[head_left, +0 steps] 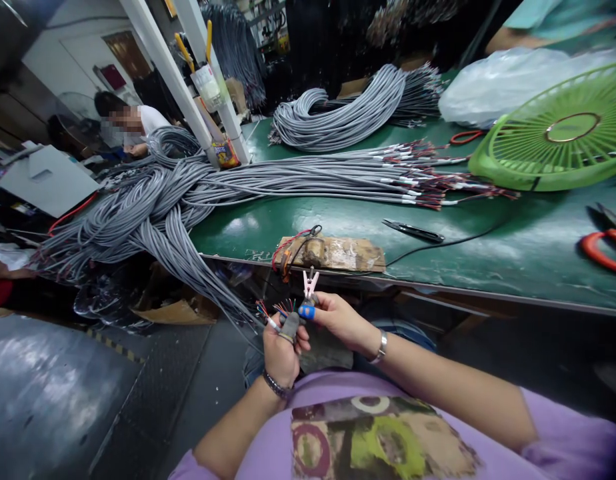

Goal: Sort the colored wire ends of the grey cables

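My left hand [282, 350], with a grey cover on the thumb, is closed on grey cables whose thin coloured wires [287, 306] fan out at the top. Close beside it, my right hand [338, 320] has its fingers pinched near the wire ends; blue tape wraps one fingertip. What the right fingers hold is too small to tell. Just above them a pink clip [310, 284] stands at the table edge, below a wooden block [333, 253] with red and black leads. Long grey cables [188, 250] run from the left hand up to a large pile.
On the green table [288, 217] lie cable bundles [338, 123], black snips [413, 231], red-handled scissors [605, 250] and a green fan [553, 130]. A white post [215, 87] rises behind the cables. A person [138, 123] sits at the far left; another person's arm shows top right.
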`<state>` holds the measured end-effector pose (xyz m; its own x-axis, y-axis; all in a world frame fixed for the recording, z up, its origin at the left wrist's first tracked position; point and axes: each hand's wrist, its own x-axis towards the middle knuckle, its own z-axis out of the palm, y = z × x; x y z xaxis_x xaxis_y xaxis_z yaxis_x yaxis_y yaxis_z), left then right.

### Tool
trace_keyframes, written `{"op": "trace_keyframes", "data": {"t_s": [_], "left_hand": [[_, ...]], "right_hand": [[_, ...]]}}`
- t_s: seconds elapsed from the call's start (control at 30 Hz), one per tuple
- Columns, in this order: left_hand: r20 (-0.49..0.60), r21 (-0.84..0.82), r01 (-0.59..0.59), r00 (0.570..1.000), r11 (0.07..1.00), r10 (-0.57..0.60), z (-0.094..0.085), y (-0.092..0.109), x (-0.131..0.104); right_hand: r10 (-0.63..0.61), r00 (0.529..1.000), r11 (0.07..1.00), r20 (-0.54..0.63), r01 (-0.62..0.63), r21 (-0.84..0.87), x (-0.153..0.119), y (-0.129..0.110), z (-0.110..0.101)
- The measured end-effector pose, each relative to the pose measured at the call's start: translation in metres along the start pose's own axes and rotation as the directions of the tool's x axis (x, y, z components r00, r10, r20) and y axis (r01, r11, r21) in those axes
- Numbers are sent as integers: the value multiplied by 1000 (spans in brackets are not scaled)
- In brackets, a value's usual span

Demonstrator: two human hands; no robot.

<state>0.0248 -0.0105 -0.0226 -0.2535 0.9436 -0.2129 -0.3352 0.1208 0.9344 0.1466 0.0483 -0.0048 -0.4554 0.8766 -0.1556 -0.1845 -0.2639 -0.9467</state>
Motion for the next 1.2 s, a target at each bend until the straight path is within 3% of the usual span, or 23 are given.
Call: {"op": "trace_keyframes", "data": {"t_s": [0.17, 0.27, 0.4, 0.47, 0.6, 0.9, 1.2], "left_hand": [[-24, -54, 8, 1000, 998, -10, 3, 7, 2], [-8, -107, 4, 1000, 994, -5, 3, 15, 3], [78, -136, 17, 997, 991, -6, 5, 22, 1], [143, -129, 34, 990, 991, -15, 7, 23, 0], [243, -118, 74, 969, 990, -43, 14, 24, 1], [193, -81, 132, 975, 988, -114, 21, 24, 9], [178, -43, 157, 973, 987, -147, 21, 19, 9]], "right_hand": [[-5, 1000, 1000, 0, 5, 29, -2, 5, -6], [42, 999, 985, 24, -46, 169, -2, 9, -14], [168, 986, 893, 14, -158, 421, 8, 7, -25], [202, 978, 865, 44, -199, 460, 15, 2, -26], [155, 983, 865, 98, -183, 468, 24, -8, -22], [112, 992, 791, 63, -128, 598, 26, -5, -13], [127, 992, 772, 28, -117, 624, 28, -1, -10]]}}
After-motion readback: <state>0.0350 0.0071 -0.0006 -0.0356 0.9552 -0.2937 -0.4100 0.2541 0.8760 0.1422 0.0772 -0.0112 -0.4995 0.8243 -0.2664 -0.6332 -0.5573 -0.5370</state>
